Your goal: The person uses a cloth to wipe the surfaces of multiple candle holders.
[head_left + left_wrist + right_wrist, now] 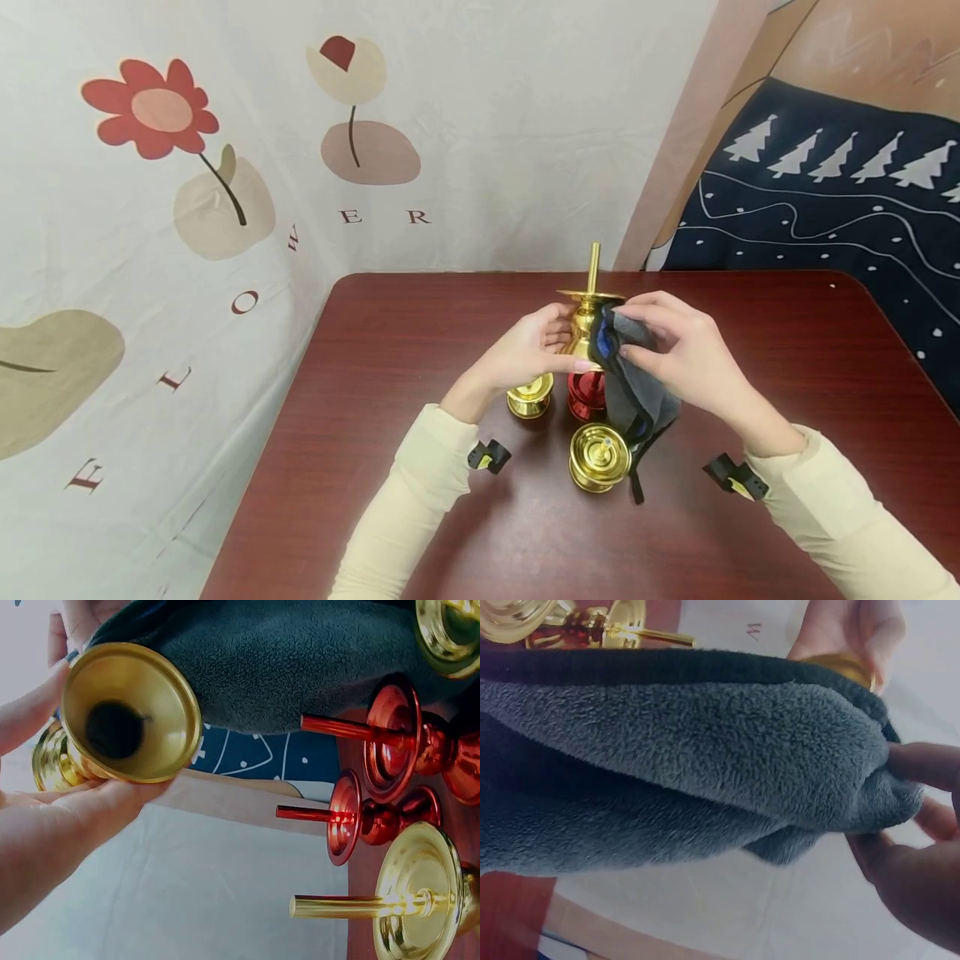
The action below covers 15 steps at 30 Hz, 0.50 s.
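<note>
Raised above the table, a shiny gold candlestick [581,337] stands upright in my left hand [521,348], thumb and fingers around its lower part. The left wrist view looks into the hollow underside of its base [161,682]. My right hand [686,354] pinches a grey fleecy cloth [643,392] against the candlestick's right side, just below the wide dish. Most of the cloth hangs down from the fingers, its dark edging and a patch of blue showing. In the right wrist view, the cloth [705,750] covers much of the candlestick.
Below the hands, a gold candlestick [529,398] stands at left and another gold one [598,458] nearer me. Two red candlesticks, one in front [394,742] and one behind [346,817], stand between them. The reddish-brown table [360,467] meets a printed curtain [495,192] at the back.
</note>
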{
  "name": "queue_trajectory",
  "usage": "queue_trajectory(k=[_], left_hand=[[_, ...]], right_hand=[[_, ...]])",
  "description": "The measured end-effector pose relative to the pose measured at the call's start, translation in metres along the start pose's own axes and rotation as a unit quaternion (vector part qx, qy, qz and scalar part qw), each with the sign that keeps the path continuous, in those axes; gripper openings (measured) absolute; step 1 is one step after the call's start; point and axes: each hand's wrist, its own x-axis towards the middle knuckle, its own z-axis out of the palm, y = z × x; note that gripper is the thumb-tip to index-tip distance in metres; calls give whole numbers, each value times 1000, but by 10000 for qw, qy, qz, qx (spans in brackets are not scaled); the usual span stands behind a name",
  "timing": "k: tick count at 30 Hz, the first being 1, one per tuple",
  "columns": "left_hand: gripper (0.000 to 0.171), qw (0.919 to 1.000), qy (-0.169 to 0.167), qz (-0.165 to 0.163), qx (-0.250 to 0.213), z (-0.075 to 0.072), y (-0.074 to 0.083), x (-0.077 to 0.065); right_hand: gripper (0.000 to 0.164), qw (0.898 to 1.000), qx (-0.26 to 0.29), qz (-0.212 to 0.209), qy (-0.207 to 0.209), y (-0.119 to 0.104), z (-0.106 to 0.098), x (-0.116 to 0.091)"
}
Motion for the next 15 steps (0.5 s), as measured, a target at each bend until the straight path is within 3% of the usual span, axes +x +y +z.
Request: queue_trajectory(k=[6, 12, 15], left_hand=[[68, 9975, -234, 265, -618, -1, 4, -5], [87, 9936, -123, -30, -1118, -2, 5, -5], [81, 9919, -9, 45, -1268, -1, 4, -4]], right_hand=[[38, 9927, 1023, 602, -204, 12, -6, 2], [37, 9889, 1177, 859, -297, 18, -5, 0], [38, 9888, 1264, 755, -259, 19, -4, 0]])
